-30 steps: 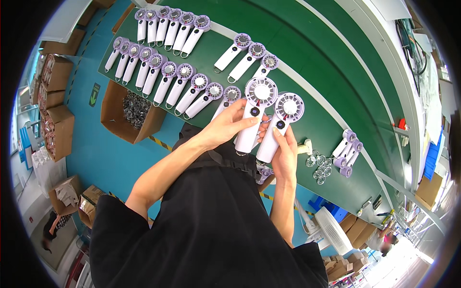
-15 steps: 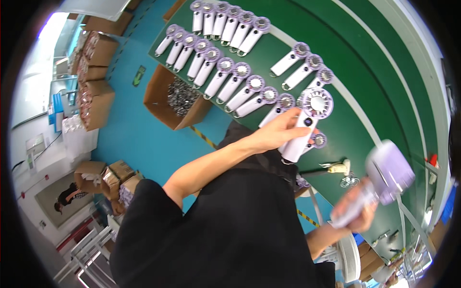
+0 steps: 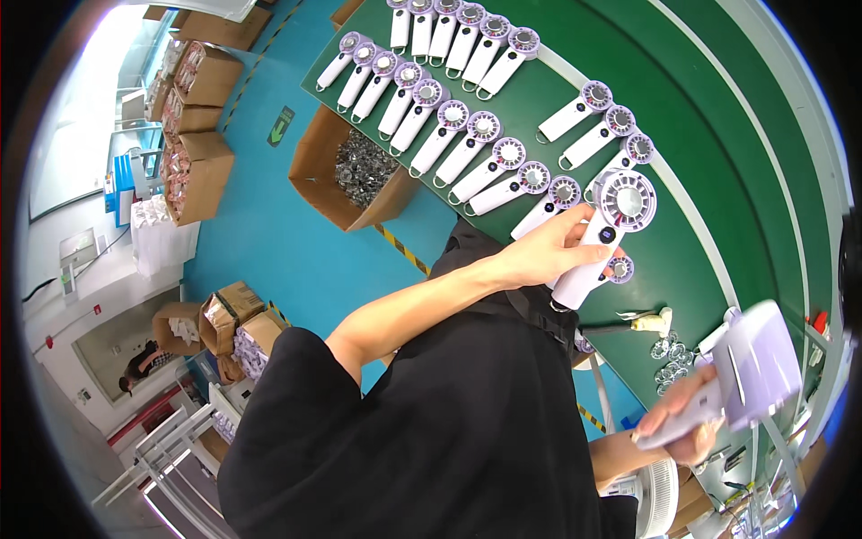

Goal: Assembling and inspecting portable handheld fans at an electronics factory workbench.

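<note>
My left hand (image 3: 561,250) grips the white handle of a handheld fan (image 3: 627,201), whose round, pale-purple head faces up. Part of another fan (image 3: 620,269) shows just behind those fingers. Farther right, my right hand (image 3: 690,415) is closed around the handle of a light-purple, broad-headed tool (image 3: 763,364). Motion blurs it, and its exact kind is unclear. On the green table (image 3: 664,54), similar fans (image 3: 485,126) lie slanted in two rows, and a few more (image 3: 588,108) lie near the raised strip.
A yellowish-handled tool (image 3: 651,322) and a cluster of shiny metal rings (image 3: 673,359) lie on the table between my hands. By the table's left edge stands a carton (image 3: 310,171) of small metal parts. A white fan housing (image 3: 663,494) is below my right forearm.
The view has shifted, moving the scene rightward in the picture. My right hand and its light-purple tool are lower, uncovering more rings. My left hand keeps hold of the same fan.
</note>
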Demonstrator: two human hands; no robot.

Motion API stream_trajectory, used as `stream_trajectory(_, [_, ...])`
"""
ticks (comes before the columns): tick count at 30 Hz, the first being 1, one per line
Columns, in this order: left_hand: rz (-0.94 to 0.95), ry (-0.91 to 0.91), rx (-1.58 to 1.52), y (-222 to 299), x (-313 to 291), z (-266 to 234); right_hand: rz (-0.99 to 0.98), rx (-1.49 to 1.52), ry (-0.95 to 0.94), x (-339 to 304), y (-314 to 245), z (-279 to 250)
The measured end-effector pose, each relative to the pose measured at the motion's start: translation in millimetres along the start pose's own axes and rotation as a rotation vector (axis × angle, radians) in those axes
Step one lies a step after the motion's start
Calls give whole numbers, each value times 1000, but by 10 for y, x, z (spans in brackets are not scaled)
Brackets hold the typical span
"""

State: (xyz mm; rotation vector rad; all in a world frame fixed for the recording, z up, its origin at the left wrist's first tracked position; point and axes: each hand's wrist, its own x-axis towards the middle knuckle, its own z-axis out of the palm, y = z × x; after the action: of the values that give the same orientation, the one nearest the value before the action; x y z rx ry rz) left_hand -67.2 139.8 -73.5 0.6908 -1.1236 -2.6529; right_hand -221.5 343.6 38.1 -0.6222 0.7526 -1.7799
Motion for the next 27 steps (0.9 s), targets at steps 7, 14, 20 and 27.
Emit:
stream_trajectory(7, [39,21,34,93,-35,17,140,-106,515,285,426,-187])
stream_trajectory(14, [-21,29,20,50,40,-6,198,-165,659,298,797,-480])
stream_trajectory(20, [-91,45,82,47,53,39,290,-72,614,330,936,-403])
stream_trajectory(27, [-55,20,181,-24,115,29,317,-73,573,350,992,-391])
